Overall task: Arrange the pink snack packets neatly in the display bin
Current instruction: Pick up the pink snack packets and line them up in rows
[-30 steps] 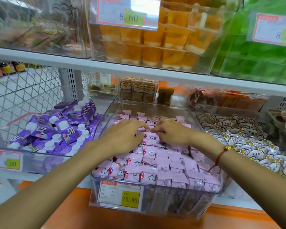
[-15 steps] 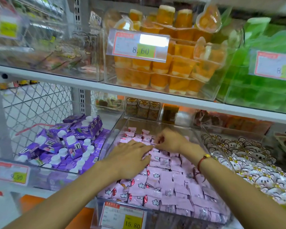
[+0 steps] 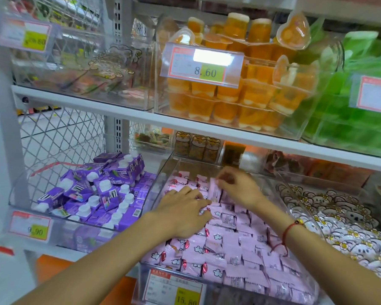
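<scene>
Head view: left hand [image 3: 183, 213] presses flat on pink packets [image 3: 235, 245]; right hand [image 3: 240, 187] pinches one packet [image 3: 215, 191] upright.

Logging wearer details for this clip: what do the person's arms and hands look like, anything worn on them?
Both forearms are bare, with no sleeves in view and no gloves. The right hand has a thin red cord bracelet at the wrist, with a small gold-coloured bead and a loose end hanging down. The left hand and its wrist show no bracelet or watch. No rings can be made out.
</scene>
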A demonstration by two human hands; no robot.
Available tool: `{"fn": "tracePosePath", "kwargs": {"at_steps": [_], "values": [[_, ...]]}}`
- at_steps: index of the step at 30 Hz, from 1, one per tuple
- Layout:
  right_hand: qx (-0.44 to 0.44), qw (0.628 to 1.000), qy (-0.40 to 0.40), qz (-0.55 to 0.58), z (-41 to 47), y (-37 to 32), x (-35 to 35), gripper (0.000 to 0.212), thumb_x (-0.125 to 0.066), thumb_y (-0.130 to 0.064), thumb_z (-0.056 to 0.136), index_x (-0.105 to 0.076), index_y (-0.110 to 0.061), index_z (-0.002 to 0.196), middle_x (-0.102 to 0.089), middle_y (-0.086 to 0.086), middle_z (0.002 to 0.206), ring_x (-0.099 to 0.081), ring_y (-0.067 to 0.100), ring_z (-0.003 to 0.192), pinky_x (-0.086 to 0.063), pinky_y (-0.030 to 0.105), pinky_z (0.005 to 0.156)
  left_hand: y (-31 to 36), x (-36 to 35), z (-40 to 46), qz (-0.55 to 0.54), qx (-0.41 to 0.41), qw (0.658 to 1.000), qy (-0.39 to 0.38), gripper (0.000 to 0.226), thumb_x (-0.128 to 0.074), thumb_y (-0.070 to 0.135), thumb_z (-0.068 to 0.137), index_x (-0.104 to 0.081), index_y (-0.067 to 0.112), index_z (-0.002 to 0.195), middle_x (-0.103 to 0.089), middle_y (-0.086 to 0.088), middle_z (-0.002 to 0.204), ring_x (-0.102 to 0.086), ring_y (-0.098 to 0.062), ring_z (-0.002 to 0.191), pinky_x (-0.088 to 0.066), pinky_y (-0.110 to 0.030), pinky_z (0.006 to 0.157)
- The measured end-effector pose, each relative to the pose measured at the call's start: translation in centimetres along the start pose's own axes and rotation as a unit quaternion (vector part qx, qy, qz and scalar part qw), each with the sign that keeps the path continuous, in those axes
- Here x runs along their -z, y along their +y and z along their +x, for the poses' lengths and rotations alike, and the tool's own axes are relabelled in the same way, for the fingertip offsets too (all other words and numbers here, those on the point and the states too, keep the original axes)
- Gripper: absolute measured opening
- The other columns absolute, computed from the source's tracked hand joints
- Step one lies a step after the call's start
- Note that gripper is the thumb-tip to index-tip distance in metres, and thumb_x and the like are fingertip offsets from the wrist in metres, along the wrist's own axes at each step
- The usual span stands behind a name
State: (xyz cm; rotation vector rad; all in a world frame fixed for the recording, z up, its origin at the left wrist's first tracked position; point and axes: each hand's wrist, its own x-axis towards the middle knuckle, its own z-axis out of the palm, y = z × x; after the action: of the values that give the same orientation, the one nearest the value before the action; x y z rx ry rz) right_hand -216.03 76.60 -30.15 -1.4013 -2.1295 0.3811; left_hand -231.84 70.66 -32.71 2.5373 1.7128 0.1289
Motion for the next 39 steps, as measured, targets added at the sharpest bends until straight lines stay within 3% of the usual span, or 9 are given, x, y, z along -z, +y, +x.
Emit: {"fn": "tracePosePath", "kwargs": {"at_steps": [5, 11, 13, 16, 20, 22, 27, 33, 39], "values": [[-0.015, 0.969, 0.184, 0.164, -0.7, -1.4, 1.6, 0.009, -0.054, -0.008, 0.093, -0.062, -0.009, 0.098, -0.061, -0.003, 0.089, -0.055, 0.001, 0.078, -0.043, 0.002, 0.064, -0.2, 0.0, 0.1, 0.0, 0.001, 1.0, -0.002, 0.051, -0.023, 0.045, 0.099, -0.027, 0.03, 0.148, -0.031, 0.005, 0.148, -0.022, -0.017, 0.135, -0.022, -0.042, 0.106], [-0.112, 0.888, 0.309, 0.32, -2.9, -2.0, 2.7, 0.008, -0.055, -0.02, 0.094, -0.061, -0.017, 0.09, -0.066, 0.0, 0.092, -0.062, 0.01, 0.085, -0.05, 0.023, 0.078, 0.1, -0.2, -0.2, -0.112, 0.017, 0.987, 0.112, 0.049, -0.041, 0.039, 0.096, -0.032, 0.029, 0.143, -0.049, 0.003, 0.131, -0.048, -0.018, 0.107, -0.04, -0.032, 0.076], [-0.165, 0.85, 0.296, 0.402, -3.6, -1.9, 2.7, 0.011, -0.055, -0.022, 0.094, -0.061, -0.014, 0.097, -0.067, 0.005, 0.094, -0.063, 0.013, 0.08, -0.051, 0.024, 0.076, 0.4, 0.2, -0.3, -0.194, 0.019, 0.959, 0.208, 0.065, -0.057, 0.037, 0.088, -0.026, 0.028, 0.144, -0.049, 0.004, 0.134, -0.048, -0.008, 0.092, -0.041, -0.026, 0.072], [-0.209, 0.803, 0.238, 0.505, -4.4, -2.2, 2.5, 0.024, -0.054, -0.014, 0.095, -0.058, 0.002, 0.112, -0.067, 0.01, 0.096, -0.063, 0.007, 0.067, -0.051, 0.013, 0.058, 0.8, 1.1, -0.8, -0.211, -0.024, 0.926, 0.311, 0.088, -0.076, 0.038, 0.074, -0.025, 0.031, 0.144, -0.042, 0.01, 0.138, -0.046, -0.003, 0.11, -0.042, -0.022, 0.082], [-0.229, 0.758, 0.174, 0.585, -5.0, -3.0, 2.9, 0.024, -0.057, -0.013, 0.093, -0.061, 0.007, 0.108, -0.068, 0.012, 0.082, -0.064, 0.008, 0.061, -0.054, 0.013, 0.055, 0.7, 2.4, -1.7, -0.196, -0.083, 0.904, 0.371, 0.045, -0.073, 0.027, 0.08, -0.056, 0.033, 0.121, -0.06, 0.017, 0.116, -0.055, -0.003, 0.099, -0.045, -0.02, 0.074], [-0.223, 0.78, 0.145, 0.567, -5.1, -3.0, 3.2, 0.025, -0.057, -0.022, 0.094, -0.064, 0.0, 0.105, -0.07, 0.008, 0.081, -0.068, 0.009, 0.065, -0.057, 0.018, 0.064, 0.6, 2.9, -1.8, -0.332, -0.054, 0.887, 0.317, 0.031, -0.07, 0.033, 0.082, -0.065, 0.032, 0.112, -0.067, 0.015, 0.104, -0.062, -0.005, 0.091, -0.051, -0.025, 0.075], [-0.14, 0.896, 0.064, 0.416, -5.5, -2.7, 2.9, 0.044, -0.061, -0.044, 0.085, -0.053, -0.023, 0.121, -0.067, -0.001, 0.111, -0.062, 0.013, 0.104, -0.044, 0.033, 0.098, 1.0, 3.4, -1.1, -0.685, 0.09, 0.714, 0.118, 0.032, -0.066, 0.048, 0.081, -0.071, 0.017, 0.09, -0.075, 0.002, 0.089, -0.072, -0.01, 0.08, -0.055, -0.021, 0.056], [-0.119, 0.865, 0.085, 0.48, -5.4, -2.4, 2.6, 0.03, -0.069, -0.025, 0.083, -0.059, -0.011, 0.108, -0.072, 0.008, 0.103, -0.07, 0.019, 0.093, -0.055, 0.018, 0.077, 1.5, 3.7, -0.7, -0.674, 0.14, 0.717, 0.109, 0.067, -0.027, 0.071, 0.087, -0.068, 0.018, 0.091, -0.075, -0.004, 0.08, -0.073, -0.014, 0.072, -0.058, -0.029, 0.055], [-0.118, 0.857, 0.077, 0.496, -4.9, -2.4, 2.4, 0.035, -0.068, -0.028, 0.084, -0.057, -0.011, 0.112, -0.07, 0.005, 0.106, -0.07, 0.013, 0.09, -0.055, 0.019, 0.077, 1.1, 3.4, -1.5, -0.558, 0.039, 0.793, 0.24, 0.016, -0.061, 0.034, 0.09, -0.064, 0.03, 0.105, -0.071, 0.012, 0.094, -0.068, -0.006, 0.084, -0.057, -0.019, 0.073]]}}
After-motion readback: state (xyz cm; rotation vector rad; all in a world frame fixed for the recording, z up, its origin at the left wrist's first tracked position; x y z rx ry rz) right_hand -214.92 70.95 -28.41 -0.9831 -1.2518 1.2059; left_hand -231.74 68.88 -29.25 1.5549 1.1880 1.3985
